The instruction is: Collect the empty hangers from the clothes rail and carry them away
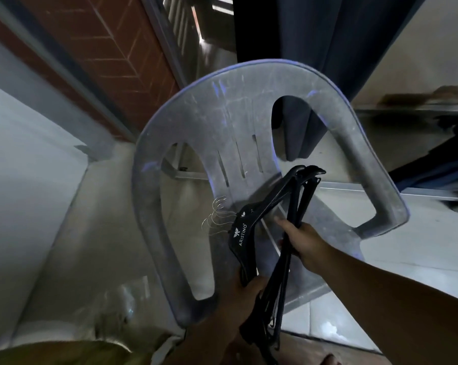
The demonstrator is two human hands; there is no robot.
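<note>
- Both hands are on a bundle of black hangers, gathered flat against one another and held in the air over a grey plastic chair.
- The left hand wraps around the lower end of the bundle, fingers closed on the black arms.
- The right hand grips the bundle higher up, on its right side, fingers curled round the thin bars, forearm reaching in from the lower right corner of the view.
- The silver wire hooks fan out to the left of the bundle, lying in front of the chair's backrest.
- The front hanger carries white lettering, "ARISTINO", with a small emblem above it.
- The upper tips of the hangers point up and right, crossing the chair's slotted back near its right armrest opening.
- The chair itself looks scuffed, with bluish edges; it fills the centre of the view.
- Behind it hangs a dark blue curtain; pale floor tiles show to the right.
- The frame is blurred, so finer detail is lost.
</note>
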